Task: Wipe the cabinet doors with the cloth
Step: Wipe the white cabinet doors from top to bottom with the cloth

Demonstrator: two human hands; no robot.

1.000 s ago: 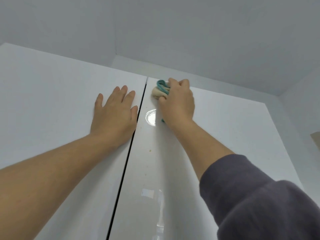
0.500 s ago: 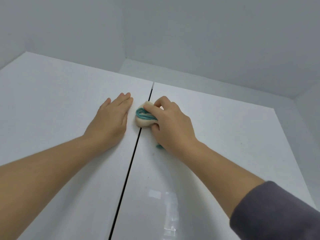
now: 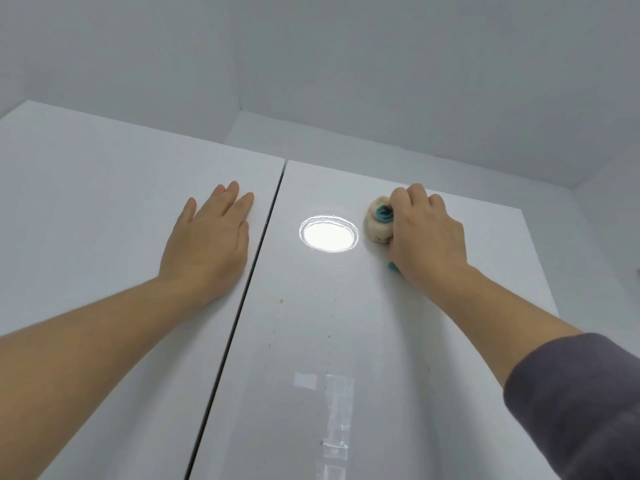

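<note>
High on the right door (image 3: pixel 398 341), the right hand (image 3: pixel 427 237), clutching the balled cloth (image 3: pixel 377 225), has swept rightward from the centre gap (image 3: pixel 242 299) while the left hand (image 3: pixel 211 244) stays flat and open, so the wiping is advancing.

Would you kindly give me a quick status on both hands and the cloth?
Left hand flat on left door, empty. Right hand gripping bunched cloth, pressed on right door. Small specks below, nothing in the way.

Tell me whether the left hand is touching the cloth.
Apart. The head view shows the left hand flat on the left door, while the cloth sits bunched under the right hand on the right door.
</note>
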